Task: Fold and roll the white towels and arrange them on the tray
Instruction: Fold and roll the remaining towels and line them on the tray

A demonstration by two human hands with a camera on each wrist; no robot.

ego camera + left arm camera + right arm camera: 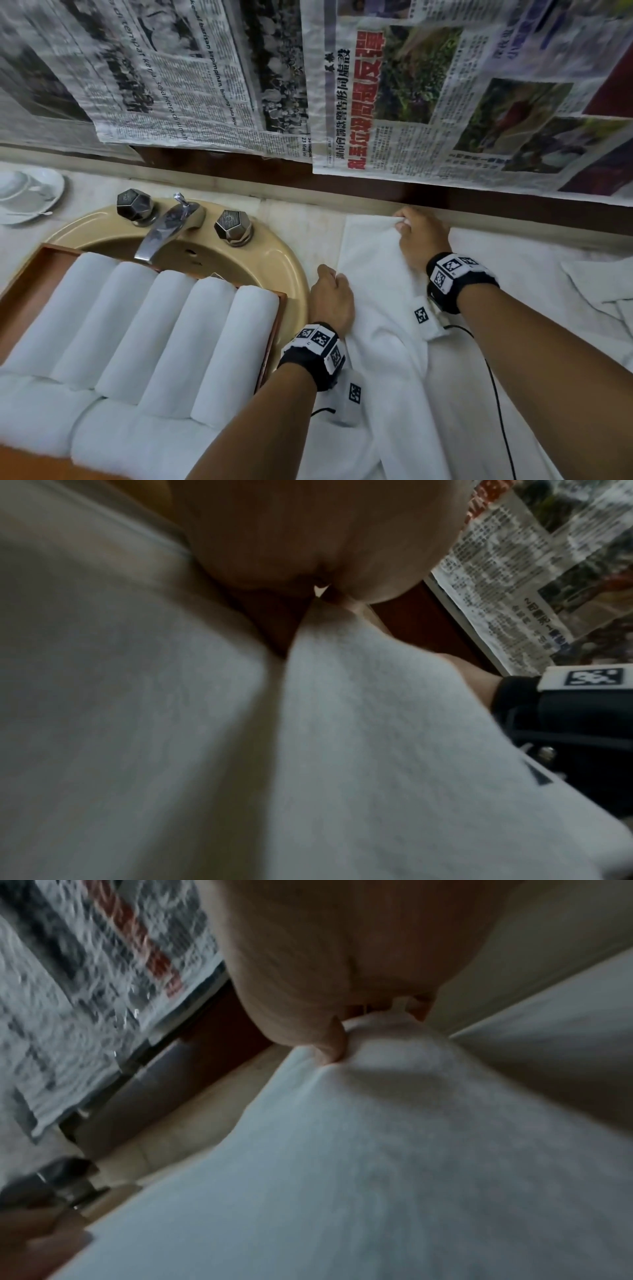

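A white towel (387, 342) lies spread on the counter right of the sink. My left hand (330, 294) pinches its near left edge, and in the left wrist view the cloth (342, 696) bunches up under my left hand (318, 588). At the far corner by the wall, my right hand (416, 236) grips the towel (394, 1123), my right hand's thumb (330, 1045) pressing into the fabric. Several rolled white towels (164, 339) lie side by side on a wooden tray (30, 287) over the sink, with more rolls in front.
A beige sink (287, 260) with a metal tap (164, 229) and two knobs sits left of the towel. A cup and saucer (27, 195) stand far left. Newspaper (445, 96) covers the wall. More white towels (603, 287) lie at the right.
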